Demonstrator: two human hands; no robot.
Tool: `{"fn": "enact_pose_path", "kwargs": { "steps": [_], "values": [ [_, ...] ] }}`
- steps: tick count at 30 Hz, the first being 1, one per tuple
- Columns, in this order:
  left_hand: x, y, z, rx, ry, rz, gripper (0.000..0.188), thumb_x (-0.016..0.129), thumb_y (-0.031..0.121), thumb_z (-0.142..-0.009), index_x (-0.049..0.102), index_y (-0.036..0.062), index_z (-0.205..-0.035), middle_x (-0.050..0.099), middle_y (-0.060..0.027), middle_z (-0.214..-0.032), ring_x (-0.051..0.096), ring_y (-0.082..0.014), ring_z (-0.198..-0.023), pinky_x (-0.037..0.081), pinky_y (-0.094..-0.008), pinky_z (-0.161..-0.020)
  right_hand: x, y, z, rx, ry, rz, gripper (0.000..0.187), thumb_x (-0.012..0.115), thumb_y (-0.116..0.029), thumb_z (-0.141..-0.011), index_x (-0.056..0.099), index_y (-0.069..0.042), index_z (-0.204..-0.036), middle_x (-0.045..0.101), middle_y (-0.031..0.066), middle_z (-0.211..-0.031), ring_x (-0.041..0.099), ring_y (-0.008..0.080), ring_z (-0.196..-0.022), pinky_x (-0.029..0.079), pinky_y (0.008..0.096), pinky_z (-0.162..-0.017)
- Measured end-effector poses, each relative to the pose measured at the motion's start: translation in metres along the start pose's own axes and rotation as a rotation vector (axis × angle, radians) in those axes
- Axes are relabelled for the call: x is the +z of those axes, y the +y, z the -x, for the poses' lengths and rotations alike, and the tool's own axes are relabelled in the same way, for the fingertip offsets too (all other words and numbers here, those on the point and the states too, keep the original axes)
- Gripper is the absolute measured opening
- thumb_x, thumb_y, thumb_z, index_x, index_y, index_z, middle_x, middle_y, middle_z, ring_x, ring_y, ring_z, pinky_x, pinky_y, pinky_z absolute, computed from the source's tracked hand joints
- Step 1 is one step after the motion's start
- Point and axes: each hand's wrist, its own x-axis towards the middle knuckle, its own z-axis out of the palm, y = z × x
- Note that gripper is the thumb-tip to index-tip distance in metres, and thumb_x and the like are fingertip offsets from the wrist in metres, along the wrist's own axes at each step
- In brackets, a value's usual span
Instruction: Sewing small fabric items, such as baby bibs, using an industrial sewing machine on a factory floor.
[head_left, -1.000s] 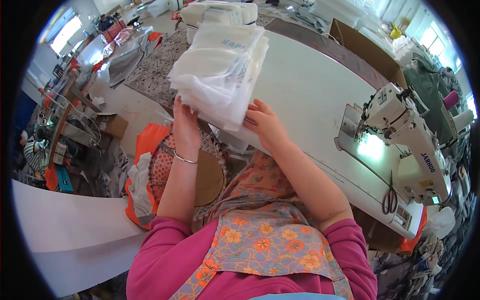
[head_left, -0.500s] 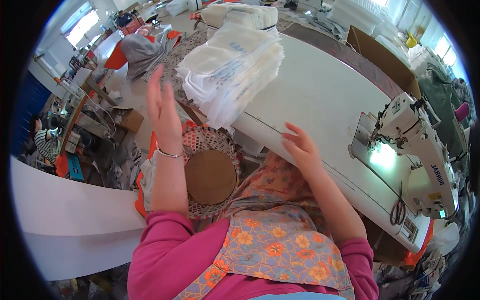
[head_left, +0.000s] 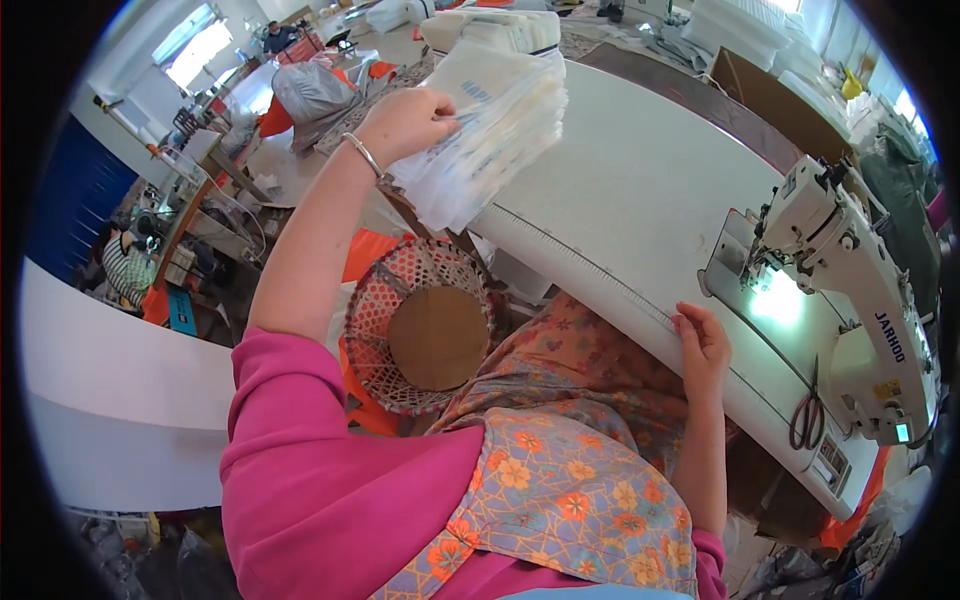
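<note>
At the left end of the sewing table (head_left: 640, 175) lies a fanned pile of white translucent plastic bags (head_left: 500, 130) with blue print. My left hand (head_left: 405, 122), a bangle at its wrist, reaches over the near left side of this pile, its fingers pinched on the edge of a bag. By the table's front edge, along a ruler strip (head_left: 590, 265), my right hand (head_left: 706, 345) is held with its fingers curled in. Nothing shows between those fingers.
A sewing machine (head_left: 850, 290) with a lit lamp stands on the right, scissors (head_left: 806, 420) near it. Below the pile is a woven basket (head_left: 375, 365) with a cardboard round (head_left: 440, 340) in it. More stacked bags (head_left: 490, 32) lie behind. A cardboard box (head_left: 770, 100) borders the far side.
My left hand has moved from upright in the air, fingers stretched, onto the bag pile and closed. The right hand has shifted right along the table edge and its fingers have curled.
</note>
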Motion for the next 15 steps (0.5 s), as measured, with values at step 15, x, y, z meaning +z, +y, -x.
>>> {"fn": "enact_pose_path", "kwargs": {
  "steps": [15],
  "values": [
    [-0.004,-0.007,-0.015,-0.043,0.002,-0.021,0.028,0.051,0.024,-0.089,0.065,0.0006,-0.089,0.065,-0.0205,-0.082,0.063,-0.0358,-0.078,0.048,-0.0433,-0.072,-0.002,-0.008,0.001,-0.078,-0.056,0.005,0.016,0.055,0.005,-0.091,0.062,0.002,-0.105,0.061,0.0074,-0.107,0.060,0.0130,-0.098,0.048,0.0252,-0.087]
  ]
}}
